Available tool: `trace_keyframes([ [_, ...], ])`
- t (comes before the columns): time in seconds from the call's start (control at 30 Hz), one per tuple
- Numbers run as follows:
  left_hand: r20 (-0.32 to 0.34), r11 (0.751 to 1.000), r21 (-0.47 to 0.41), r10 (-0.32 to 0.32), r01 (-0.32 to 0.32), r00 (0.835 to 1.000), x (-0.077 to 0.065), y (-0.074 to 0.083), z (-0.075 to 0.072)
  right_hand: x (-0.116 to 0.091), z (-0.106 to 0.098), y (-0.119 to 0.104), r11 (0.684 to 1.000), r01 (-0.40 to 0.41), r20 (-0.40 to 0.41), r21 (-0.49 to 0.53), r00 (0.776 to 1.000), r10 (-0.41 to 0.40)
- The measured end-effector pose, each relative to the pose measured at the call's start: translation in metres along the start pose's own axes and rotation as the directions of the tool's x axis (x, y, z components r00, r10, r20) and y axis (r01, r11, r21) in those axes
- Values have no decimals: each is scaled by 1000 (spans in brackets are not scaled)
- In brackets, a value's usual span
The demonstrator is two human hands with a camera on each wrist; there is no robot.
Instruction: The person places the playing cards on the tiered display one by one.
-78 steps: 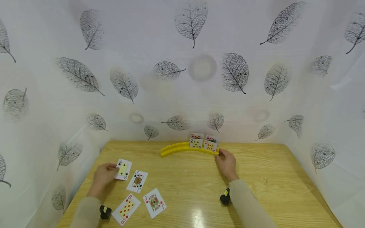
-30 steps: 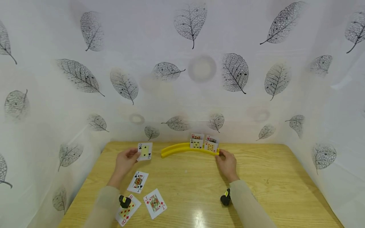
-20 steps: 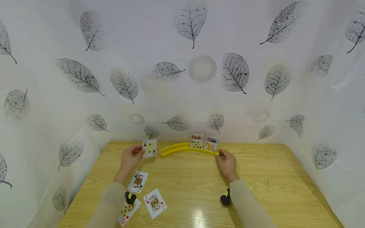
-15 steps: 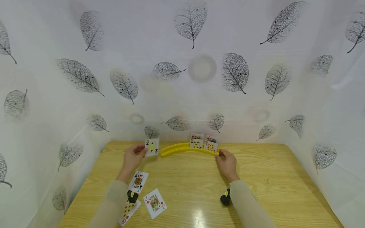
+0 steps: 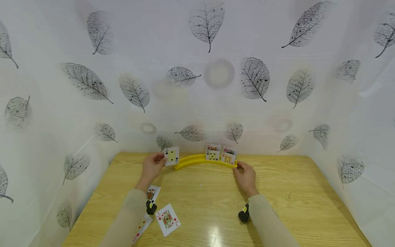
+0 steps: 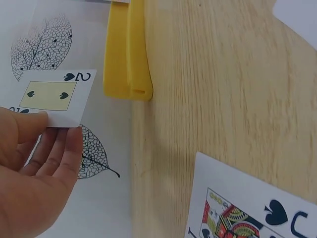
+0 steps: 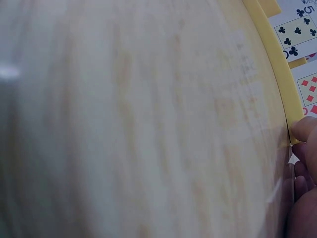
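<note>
My left hand pinches a two of spades by its near side, thumb on its face. The card is raised off the table, face towards me, beside the left end of a curved yellow card holder. In the left wrist view the card and the holder's end stand apart. My right hand grips the holder's right end between thumb and fingers. Upright in its right half are a five of clubs and a ten of diamonds, with a ten of hearts and a red jack behind.
Face up on the wooden table lie a jack of spades, an eight of diamonds and a jack of diamonds. My left sleeve partly covers two of them. Leaf-printed white cloth encloses the table's back and sides.
My left hand has lifted the two of spades from the table's left and carried it away from me and rightwards to the holder's left end. The right hand has stayed in place.
</note>
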State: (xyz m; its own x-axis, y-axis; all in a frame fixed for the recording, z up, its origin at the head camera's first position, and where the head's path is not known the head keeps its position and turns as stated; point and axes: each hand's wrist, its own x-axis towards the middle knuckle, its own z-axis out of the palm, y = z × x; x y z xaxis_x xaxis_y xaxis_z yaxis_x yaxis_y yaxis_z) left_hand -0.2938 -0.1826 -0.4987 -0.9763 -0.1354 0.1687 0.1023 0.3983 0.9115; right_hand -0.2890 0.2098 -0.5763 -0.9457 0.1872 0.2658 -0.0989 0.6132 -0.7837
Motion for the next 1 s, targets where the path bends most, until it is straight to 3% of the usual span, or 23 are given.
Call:
trace_keyframes([
  [0.47,20,1000,21,-10,10,1000,5,11,23,-2,-1,-3,1000,9,-14,3,1000,-9],
  [1.0,13,996,25,81,-81,997,17,13,55,-2,0,-2,999,31,-32,-9,999,-31],
])
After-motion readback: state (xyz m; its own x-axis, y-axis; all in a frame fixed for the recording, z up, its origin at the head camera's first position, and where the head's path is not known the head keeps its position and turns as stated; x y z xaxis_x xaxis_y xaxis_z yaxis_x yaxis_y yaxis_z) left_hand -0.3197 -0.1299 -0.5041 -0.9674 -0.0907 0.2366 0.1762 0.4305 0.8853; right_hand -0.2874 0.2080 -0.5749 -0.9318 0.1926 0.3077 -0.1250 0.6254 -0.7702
